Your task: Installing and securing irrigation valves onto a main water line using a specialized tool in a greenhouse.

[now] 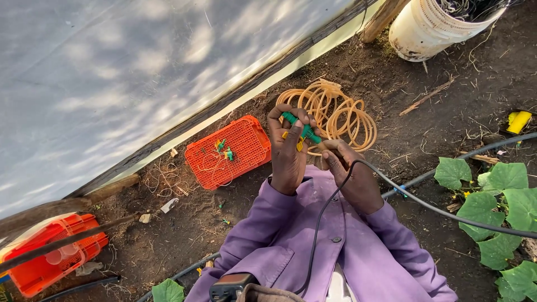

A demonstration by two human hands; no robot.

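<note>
Left hand [288, 151]: fingers clamped on green plastic fitting [302, 128], held above soil. Right hand [349, 173]: fingers pinched on fitting's lower end. Tan tubing coil [341, 114] just behind. Orange crate [229, 151] lying near, left.

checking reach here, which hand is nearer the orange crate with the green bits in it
Left. The left hand is just to the right of the orange crate, holding a green fitting. The right hand is farther right, beyond the left hand.
</note>
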